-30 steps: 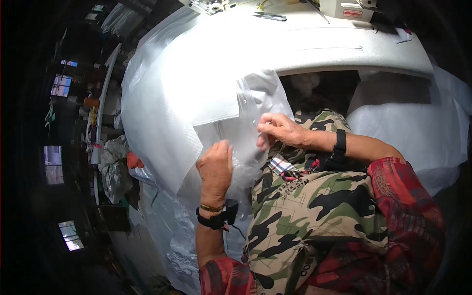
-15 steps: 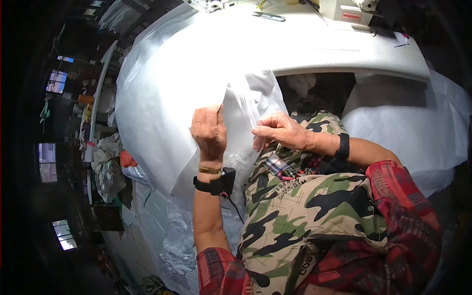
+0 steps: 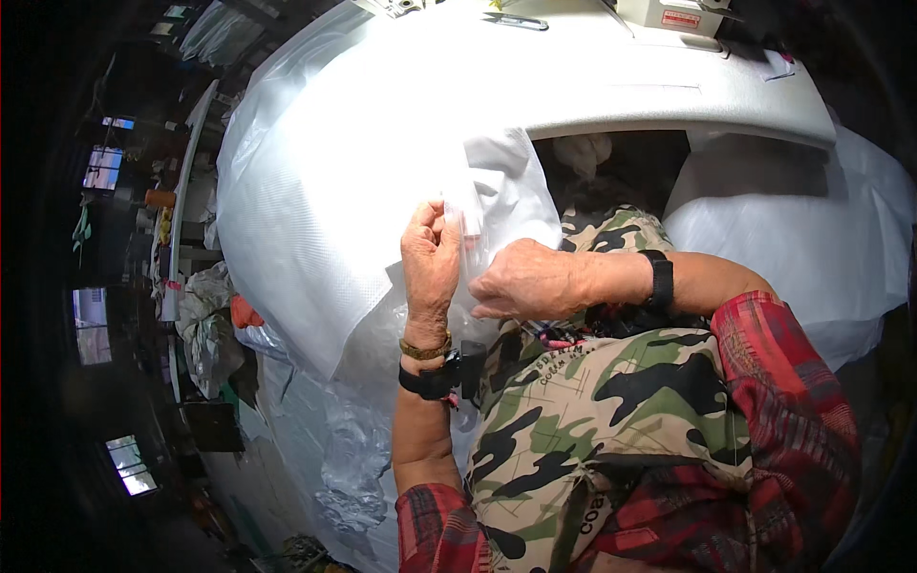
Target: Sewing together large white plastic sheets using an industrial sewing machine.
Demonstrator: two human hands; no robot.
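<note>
A large white textured sheet (image 3: 334, 296) hangs over the table's front edge and spreads to the left. My left hand (image 3: 429, 258), fingers curled and thumb up, pinches the sheet's edge. Close by on the right, my right hand (image 3: 531, 279) is closed at the lower end of a narrow, clear, glossy strip (image 3: 475, 250) along that edge; its fingertips are partly hidden. Creased white folds (image 3: 521, 191) of the sheet hang just beyond my right hand. Crinkled clear plastic (image 3: 353, 468) lies below the sheet.
The brightly lit white table (image 3: 630, 100) carries thread snips (image 3: 516, 21) and the base of a sewing machine (image 3: 673, 17). Another white sheet (image 3: 764, 229) hangs at the right. My lap is covered by a camouflage apron (image 3: 611, 411). Cluttered shelving stands at the left.
My left hand has moved slightly right and down along the edge. The right hand has turned and drawn nearer to it, curling its fingers. The view has shifted slightly.
</note>
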